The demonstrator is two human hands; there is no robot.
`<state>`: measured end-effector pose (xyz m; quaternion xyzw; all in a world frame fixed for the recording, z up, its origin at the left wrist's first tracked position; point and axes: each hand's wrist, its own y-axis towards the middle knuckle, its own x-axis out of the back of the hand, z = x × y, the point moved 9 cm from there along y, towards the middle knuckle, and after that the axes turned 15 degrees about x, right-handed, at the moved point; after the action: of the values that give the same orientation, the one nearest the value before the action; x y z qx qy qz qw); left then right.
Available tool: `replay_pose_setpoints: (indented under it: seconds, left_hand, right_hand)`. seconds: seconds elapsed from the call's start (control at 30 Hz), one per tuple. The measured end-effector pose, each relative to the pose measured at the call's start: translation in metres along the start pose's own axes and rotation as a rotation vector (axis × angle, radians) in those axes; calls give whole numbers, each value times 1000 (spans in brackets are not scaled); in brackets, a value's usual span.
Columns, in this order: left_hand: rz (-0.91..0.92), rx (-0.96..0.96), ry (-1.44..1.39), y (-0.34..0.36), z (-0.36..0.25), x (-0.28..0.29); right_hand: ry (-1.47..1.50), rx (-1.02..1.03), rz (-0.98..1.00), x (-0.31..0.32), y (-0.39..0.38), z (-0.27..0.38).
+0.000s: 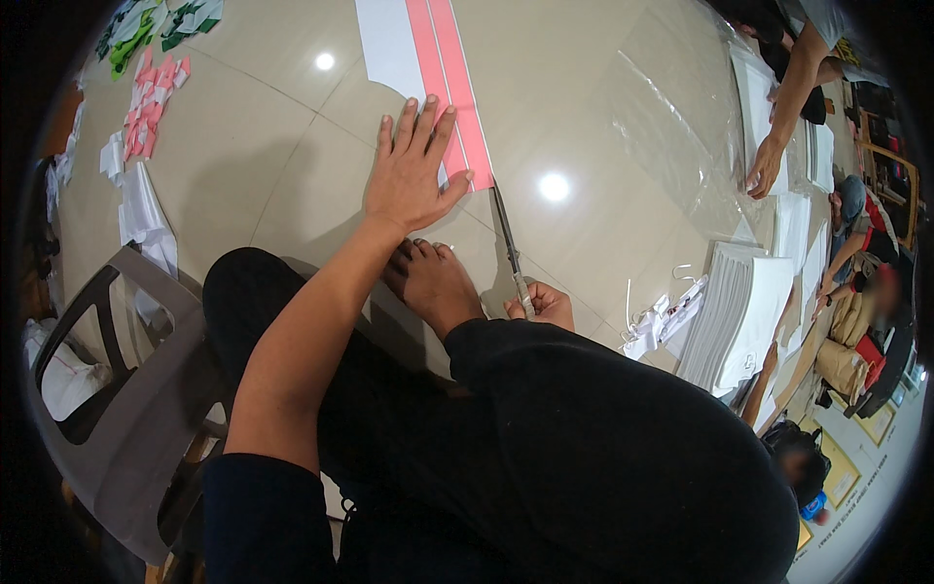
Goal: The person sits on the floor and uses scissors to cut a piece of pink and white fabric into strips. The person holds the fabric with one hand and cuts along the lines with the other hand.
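Observation:
My left hand (409, 170) lies open with spread fingers on a long piece of pink-striped white material (423, 49) on the tiled floor, pressing its near end. My right hand (547, 310) is closed round the wrapped handle of long dark scissors (506, 229), whose tip meets the near right corner of the pink strip. The scissors' handle is partly hidden by my fingers and dark-clothed knee. My bare foot (438, 287) is on the floor just below my left hand.
Pink scraps (156, 102), green scraps (131, 34) and white pieces (146, 214) lie left, near a grey plastic chair (146, 380). Right are a clear plastic sheet (662, 117), stacked white sheets (730, 311), white scraps (657, 316) and co-workers, one reaching in with a hand (767, 165).

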<state>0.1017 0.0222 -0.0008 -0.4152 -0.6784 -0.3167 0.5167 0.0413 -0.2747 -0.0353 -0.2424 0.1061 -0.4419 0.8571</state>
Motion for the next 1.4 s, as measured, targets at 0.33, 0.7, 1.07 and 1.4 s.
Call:
replay_pose_setpoints:
  seconds: [0.33,0.7,1.07,1.4]
  left_hand:
    - [23,1,-19,0,1,-4]
    - [9,1,-36,1,1,-1]
    - [13,-2,-35,0,0,0]
    - [14,-4,-40,2,-2,-1]
  right_hand:
    - [-14,3,-24,4,-1,2]
    - [-20,-34,-68,12,-9,0]
    - [-24,-47,-71,12,-6,1]
    - [-16,-10,-77,10,3,-10]
